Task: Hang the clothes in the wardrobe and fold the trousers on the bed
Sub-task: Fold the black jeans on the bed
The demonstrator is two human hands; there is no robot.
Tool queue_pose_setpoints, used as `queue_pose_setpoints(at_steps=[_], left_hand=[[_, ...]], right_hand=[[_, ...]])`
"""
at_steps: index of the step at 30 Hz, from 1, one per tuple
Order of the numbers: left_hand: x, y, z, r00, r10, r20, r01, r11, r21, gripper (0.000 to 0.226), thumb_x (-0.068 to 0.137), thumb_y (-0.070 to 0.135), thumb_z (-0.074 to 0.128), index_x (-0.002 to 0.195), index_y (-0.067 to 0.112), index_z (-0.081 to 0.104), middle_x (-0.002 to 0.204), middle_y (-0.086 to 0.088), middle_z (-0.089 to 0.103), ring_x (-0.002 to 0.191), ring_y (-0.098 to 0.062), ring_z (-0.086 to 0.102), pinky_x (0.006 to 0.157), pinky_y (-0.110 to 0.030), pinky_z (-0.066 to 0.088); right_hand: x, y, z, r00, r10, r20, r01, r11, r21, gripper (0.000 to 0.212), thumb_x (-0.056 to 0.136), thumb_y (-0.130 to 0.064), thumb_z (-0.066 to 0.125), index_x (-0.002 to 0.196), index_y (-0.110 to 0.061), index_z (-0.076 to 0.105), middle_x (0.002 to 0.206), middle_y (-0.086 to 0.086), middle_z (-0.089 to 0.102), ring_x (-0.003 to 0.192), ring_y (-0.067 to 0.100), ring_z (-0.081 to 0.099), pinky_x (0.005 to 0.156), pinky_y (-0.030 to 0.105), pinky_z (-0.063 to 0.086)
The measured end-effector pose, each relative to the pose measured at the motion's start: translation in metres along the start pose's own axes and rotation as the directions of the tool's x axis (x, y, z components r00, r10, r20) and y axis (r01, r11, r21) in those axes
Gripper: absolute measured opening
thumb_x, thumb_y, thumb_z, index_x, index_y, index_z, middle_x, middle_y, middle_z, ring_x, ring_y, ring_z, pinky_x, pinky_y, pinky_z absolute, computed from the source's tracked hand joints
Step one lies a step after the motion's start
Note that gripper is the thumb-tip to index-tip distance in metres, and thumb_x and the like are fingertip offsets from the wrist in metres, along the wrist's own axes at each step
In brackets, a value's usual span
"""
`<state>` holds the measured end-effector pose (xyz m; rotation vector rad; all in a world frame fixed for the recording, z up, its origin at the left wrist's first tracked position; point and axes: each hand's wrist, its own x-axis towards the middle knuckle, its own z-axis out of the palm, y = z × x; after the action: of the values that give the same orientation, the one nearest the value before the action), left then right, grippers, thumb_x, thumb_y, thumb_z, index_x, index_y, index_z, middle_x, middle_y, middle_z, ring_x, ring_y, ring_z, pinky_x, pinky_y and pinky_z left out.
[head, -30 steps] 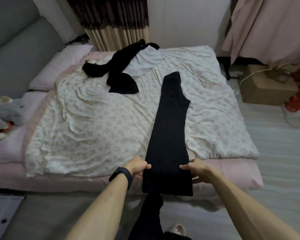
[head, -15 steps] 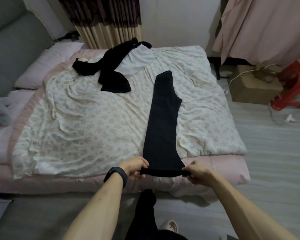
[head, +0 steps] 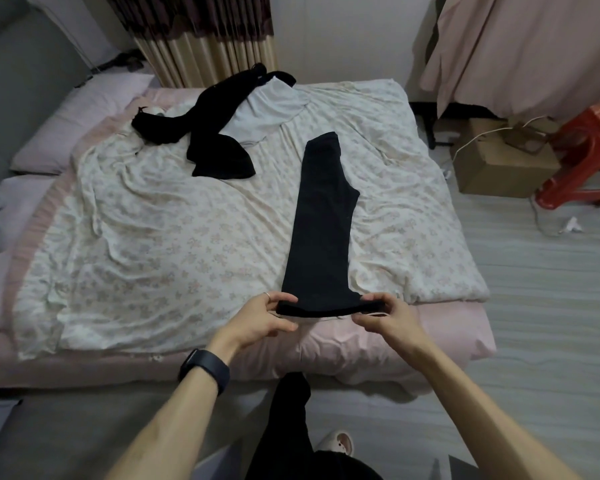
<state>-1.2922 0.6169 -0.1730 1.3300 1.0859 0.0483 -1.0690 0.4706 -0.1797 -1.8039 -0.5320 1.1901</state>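
Looking down at the bed (head: 430, 341): pink sheet, with a rumpled floral quilt (head: 153, 254) covering most of it. Black trousers (head: 321, 220) lie lengthwise on the quilt, right of centre, legs stacked one on the other and running from mid-bed to the near edge. The near end is lifted off the bed and turned back on itself in a narrow band.

A heap of black clothes (head: 219, 147) sits at the far left of the quilt, partly overlapping a white garment (head: 267, 112). Both are well apart from the trousers. A pillow (head: 84, 123) is at the far left corner. On the floor to the right are a cardboard box (head: 499, 168) and, just beside it, a red stool (head: 589, 157).

The left hand (head: 260, 317) pinches the left corner of the turned-back end, thumb on top and fingers curled under. The right hand (head: 390, 315) does the same at the right corner. Each grips only the fabric.

There is a dark wristband (head: 207, 368) on the left wrist and a ring (head: 266, 294) on a left finger.
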Motion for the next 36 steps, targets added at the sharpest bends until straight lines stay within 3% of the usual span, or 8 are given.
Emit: queue_pose_setpoints(at_steps=[3,6,10,13,18,25,29,36], left_hand=[[0.009,0.005,-0.004,0.956,0.196,-0.218,-0.125,0.945,0.302,0.018,0.084,0.026,0.078,0.097,0.036,0.071,0.092,0.006,0.071,0.075,-0.015,0.069,0.070,-0.029,0.056],[0.017,0.012,-0.011,0.898,0.345,-0.274,-0.139,0.811,0.569,0.019,0.086,0.051,0.072,0.099,0.039,0.069,0.097,0.016,0.061,0.086,-0.005,0.061,0.074,-0.030,0.052],[0.032,0.029,-0.016,0.880,0.363,-0.307,-0.233,0.892,0.387,0.022,0.089,0.049,0.071,0.100,0.030,0.070,0.102,0.018,0.067,0.099,0.002,0.061,0.081,-0.022,0.047],[0.048,0.043,-0.019,0.881,0.340,-0.330,-0.256,0.927,0.274,0.018,0.086,0.043,0.076,0.096,0.030,0.070,0.095,0.016,0.072,0.093,0.010,0.063,0.079,-0.015,0.046],[0.093,0.073,-0.039,0.901,0.290,-0.323,-0.257,0.956,0.143,0.020,0.081,0.041,0.082,0.095,0.031,0.072,0.085,0.013,0.076,0.084,0.002,0.070,0.080,-0.019,0.053],[0.180,0.130,-0.073,0.929,0.259,-0.263,-0.244,0.966,0.089,0.026,0.081,0.036,0.084,0.099,0.023,0.071,0.088,0.010,0.077,0.082,-0.004,0.073,0.077,-0.017,0.055],[0.233,0.152,-0.095,0.962,0.223,-0.156,-0.218,0.975,0.048,0.024,0.086,0.021,0.080,0.105,0.018,0.066,0.091,0.004,0.078,0.087,-0.015,0.074,0.077,-0.020,0.054],[0.323,0.199,-0.144,0.968,0.227,-0.111,-0.203,0.959,0.197,0.023,0.083,0.030,0.082,0.101,0.033,0.068,0.082,0.011,0.077,0.081,0.000,0.072,0.079,-0.016,0.048]], right_hand=[[0.008,-0.004,0.004,0.972,-0.219,-0.087,0.174,0.914,-0.366,0.013,0.089,-0.025,0.077,0.096,-0.027,0.066,0.082,-0.011,0.069,0.075,0.002,0.064,0.064,0.012,0.043],[0.021,-0.002,0.004,0.880,-0.460,-0.120,0.330,0.773,-0.542,0.008,0.093,-0.033,0.071,0.097,-0.027,0.070,0.087,-0.010,0.058,0.072,0.004,0.057,0.067,0.019,0.044],[0.046,-0.009,-0.001,0.790,-0.610,-0.066,0.424,0.621,-0.659,0.016,0.099,-0.033,0.060,0.109,-0.024,0.068,0.108,-0.008,0.043,0.080,0.012,0.055,0.067,0.028,0.050],[0.066,-0.026,-0.006,0.766,-0.642,0.011,0.470,0.549,-0.691,0.022,0.102,-0.028,0.056,0.121,-0.021,0.066,0.113,-0.007,0.045,0.082,0.009,0.052,0.069,0.008,0.038],[0.117,-0.059,-0.020,0.827,-0.560,-0.046,0.417,0.667,-0.617,0.017,0.098,-0.029,0.064,0.112,-0.019,0.069,0.099,-0.012,0.059,0.080,-0.002,0.058,0.078,0.020,0.048],[0.202,-0.104,-0.020,0.853,-0.511,-0.105,0.394,0.763,-0.513,0.004,0.096,-0.029,0.067,0.100,-0.029,0.068,0.101,-0.017,0.060,0.096,-0.005,0.057,0.076,0.009,0.043],[0.251,-0.131,-0.016,0.895,-0.407,-0.180,0.311,0.862,-0.400,0.006,0.093,-0.029,0.072,0.098,-0.027,0.068,0.090,-0.015,0.071,0.085,-0.009,0.064,0.072,0.007,0.046],[0.358,-0.172,-0.013,0.911,-0.347,-0.222,0.248,0.892,-0.377,0.012,0.095,-0.029,0.070,0.104,-0.021,0.073,0.091,-0.019,0.071,0.087,-0.015,0.062,0.073,0.002,0.043]])
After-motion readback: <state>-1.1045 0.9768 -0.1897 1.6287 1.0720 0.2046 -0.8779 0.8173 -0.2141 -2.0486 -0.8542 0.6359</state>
